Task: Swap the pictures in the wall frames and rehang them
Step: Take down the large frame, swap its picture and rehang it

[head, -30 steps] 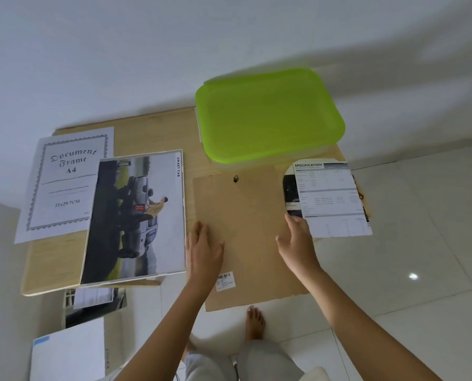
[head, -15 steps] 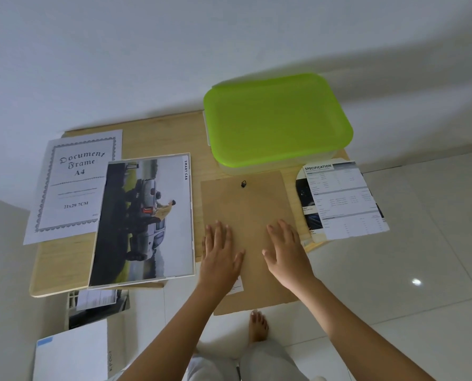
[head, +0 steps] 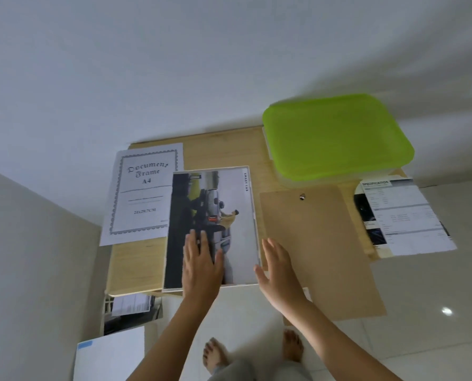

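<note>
A white frame with a car picture [head: 234,215] lies on the wooden table [head: 221,149]. My left hand [head: 201,259] lies flat on its lower part, fingers straight. My right hand [head: 278,268] is open at the frame's right edge, over the left side of a brown backing board [head: 320,243] with a small metal hanger. That board overhangs the table's front edge. A "Document Frame A4" sheet [head: 141,188] lies to the left, partly under the frame. A specification sheet [head: 402,215] lies at the right end.
A box with a lime-green lid [head: 336,136] stands at the back right of the table, against the white wall. Under the table's left end are papers and a white box [head: 111,353]. My bare feet stand on the tiled floor [head: 435,284].
Both hands left the backing board and moved left: the left hand onto the car picture frame, the right to the frame's right edge. The camera view shifted left too.
</note>
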Action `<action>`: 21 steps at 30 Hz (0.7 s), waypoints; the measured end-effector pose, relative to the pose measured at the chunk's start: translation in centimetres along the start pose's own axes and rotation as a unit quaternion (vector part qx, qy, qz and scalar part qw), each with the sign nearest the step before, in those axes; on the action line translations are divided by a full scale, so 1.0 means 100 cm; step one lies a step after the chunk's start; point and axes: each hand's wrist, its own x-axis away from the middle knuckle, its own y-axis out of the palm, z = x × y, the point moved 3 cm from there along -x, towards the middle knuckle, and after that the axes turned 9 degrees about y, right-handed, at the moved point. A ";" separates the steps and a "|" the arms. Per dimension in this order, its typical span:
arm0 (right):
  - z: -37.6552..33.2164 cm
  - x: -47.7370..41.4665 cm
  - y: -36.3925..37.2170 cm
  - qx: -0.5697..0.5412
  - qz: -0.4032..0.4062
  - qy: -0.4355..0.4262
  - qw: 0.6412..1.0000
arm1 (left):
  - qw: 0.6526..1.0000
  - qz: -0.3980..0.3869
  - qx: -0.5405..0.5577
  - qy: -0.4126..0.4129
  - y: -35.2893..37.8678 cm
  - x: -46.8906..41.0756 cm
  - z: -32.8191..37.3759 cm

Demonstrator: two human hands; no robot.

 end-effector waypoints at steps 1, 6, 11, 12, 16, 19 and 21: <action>-0.011 0.000 0.013 0.002 -0.005 0.000 1.000 | 1.000 0.005 -0.010 -0.014 -0.007 0.001 -0.019; -0.039 -0.009 0.056 0.062 0.026 0.049 0.997 | 1.000 -0.015 -0.008 -0.024 -0.019 0.000 -0.080; -0.049 -0.016 0.074 0.134 0.074 0.087 0.984 | 0.999 -0.038 0.002 0.031 -0.009 0.000 -0.100; -0.050 -0.017 0.076 0.150 0.083 0.099 0.980 | 0.999 -0.039 0.002 0.038 -0.007 0.000 -0.102; -0.054 -0.019 0.088 0.187 0.103 0.132 0.968 | 0.998 -0.029 0.007 0.047 -0.003 -0.001 -0.106; -0.059 -0.020 0.090 0.170 0.108 0.145 0.969 | 0.999 -0.017 0.007 0.048 -0.002 -0.001 -0.106; -0.062 -0.020 0.090 0.137 0.102 0.153 0.973 | 0.999 -0.013 0.004 0.049 -0.002 -0.001 -0.106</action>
